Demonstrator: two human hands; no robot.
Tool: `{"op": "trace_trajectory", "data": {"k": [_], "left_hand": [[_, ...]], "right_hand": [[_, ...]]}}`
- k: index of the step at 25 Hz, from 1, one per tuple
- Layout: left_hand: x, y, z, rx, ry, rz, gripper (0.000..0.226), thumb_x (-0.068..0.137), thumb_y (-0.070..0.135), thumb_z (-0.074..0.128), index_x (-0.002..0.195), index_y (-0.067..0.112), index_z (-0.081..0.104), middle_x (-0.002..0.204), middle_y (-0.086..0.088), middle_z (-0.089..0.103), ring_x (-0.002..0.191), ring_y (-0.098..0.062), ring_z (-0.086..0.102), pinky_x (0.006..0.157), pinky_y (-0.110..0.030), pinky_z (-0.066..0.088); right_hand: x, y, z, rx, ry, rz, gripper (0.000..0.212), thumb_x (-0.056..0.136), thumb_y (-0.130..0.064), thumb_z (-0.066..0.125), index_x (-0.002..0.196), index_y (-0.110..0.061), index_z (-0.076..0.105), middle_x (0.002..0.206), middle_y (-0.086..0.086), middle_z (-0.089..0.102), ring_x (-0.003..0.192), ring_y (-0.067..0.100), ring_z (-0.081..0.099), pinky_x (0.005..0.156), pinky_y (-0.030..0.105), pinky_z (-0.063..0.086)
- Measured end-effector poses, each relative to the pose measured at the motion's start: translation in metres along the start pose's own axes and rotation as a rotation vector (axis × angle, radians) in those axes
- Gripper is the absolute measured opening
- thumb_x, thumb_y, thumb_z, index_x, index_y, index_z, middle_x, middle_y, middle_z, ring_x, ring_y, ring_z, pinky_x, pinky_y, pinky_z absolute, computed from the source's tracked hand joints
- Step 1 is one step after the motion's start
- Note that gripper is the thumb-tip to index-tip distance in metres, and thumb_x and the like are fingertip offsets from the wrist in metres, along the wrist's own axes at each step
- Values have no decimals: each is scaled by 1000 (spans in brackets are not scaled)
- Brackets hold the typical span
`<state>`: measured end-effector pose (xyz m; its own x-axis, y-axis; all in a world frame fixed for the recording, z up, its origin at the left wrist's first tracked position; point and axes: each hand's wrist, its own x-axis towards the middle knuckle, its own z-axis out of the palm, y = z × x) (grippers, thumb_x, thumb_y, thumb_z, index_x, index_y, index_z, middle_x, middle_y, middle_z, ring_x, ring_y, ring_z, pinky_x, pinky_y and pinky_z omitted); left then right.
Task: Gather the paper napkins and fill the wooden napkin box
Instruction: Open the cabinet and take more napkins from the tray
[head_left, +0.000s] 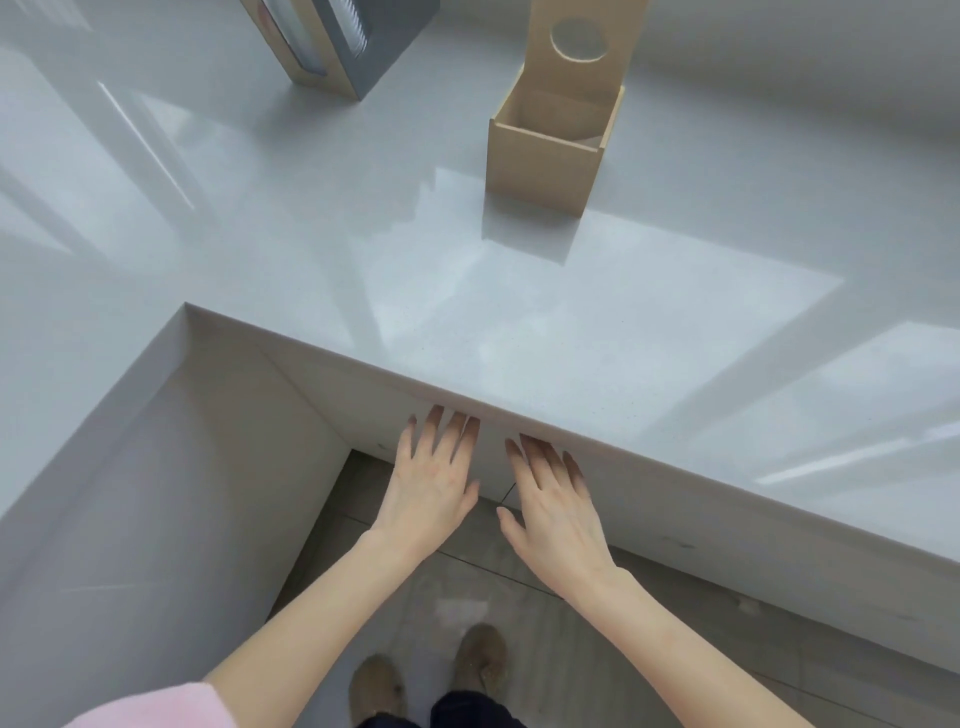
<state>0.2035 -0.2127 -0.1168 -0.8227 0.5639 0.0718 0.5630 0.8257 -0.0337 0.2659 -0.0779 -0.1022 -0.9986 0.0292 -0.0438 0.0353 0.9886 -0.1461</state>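
Note:
A wooden napkin box (545, 161) stands upright on the glossy grey counter (363, 234), open at the top, with a tall back panel that has a round hole. Its inside looks empty from here. No loose paper napkins are in sight. My left hand (431, 483) and my right hand (550, 499) are flat, palms down, fingers spread, below the counter's front edge. Their fingertips reach under the overhang, and neither hand holds anything.
A grey and tan dispenser (337, 47) with a ribbed white stack inside stands at the back left of the counter. The counter forms an L with a corner (189, 309) to the left of my hands. Tiled floor and my shoes (431, 670) are below.

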Motion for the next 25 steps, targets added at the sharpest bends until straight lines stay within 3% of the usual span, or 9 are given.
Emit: {"op": "trace_trajectory", "data": {"k": [4,11,15,18,21,25], "left_hand": [[21,-1,16,7,35,20,64,48,30,84,103,2,68,96,-13,73,91,-38,67,85,-55,50],[29,0,34,24,111,-1,61,46,30,85,98,3,71,97,-16,73,89,-37,69,80,-54,52],[26,5,30,-8,138,-32,63,46,31,86,100,3,70,97,-17,71,90,-39,67,82,-51,53],[8,-5,31,-72,206,3,69,50,29,84,112,4,62,102,-13,65,104,-33,52,87,-49,51],[-21,-15,28,-120,215,41,67,60,27,79,120,11,55,107,-8,64,109,-26,42,92,-46,47],[-62,-30,25,-130,208,71,44,78,37,60,116,15,56,109,-4,68,115,-21,43,95,-46,46]], "right_hand": [[15,11,18,-36,59,32,70,47,-22,81,113,-6,64,103,8,72,92,27,70,80,36,56],[29,9,38,-51,213,94,64,41,-16,85,102,-5,70,92,9,75,83,27,72,74,35,58],[18,8,41,-56,259,36,71,46,-8,78,116,-3,63,108,10,71,99,28,67,91,37,52],[2,-3,45,-7,293,3,71,53,1,69,123,-1,56,116,12,65,107,28,58,101,36,39],[-17,-21,46,79,293,-16,66,54,4,70,119,-3,58,112,11,66,103,22,51,87,33,52],[-45,-44,50,192,284,-85,63,60,6,75,117,-7,54,105,8,68,96,19,47,81,32,57]]}}
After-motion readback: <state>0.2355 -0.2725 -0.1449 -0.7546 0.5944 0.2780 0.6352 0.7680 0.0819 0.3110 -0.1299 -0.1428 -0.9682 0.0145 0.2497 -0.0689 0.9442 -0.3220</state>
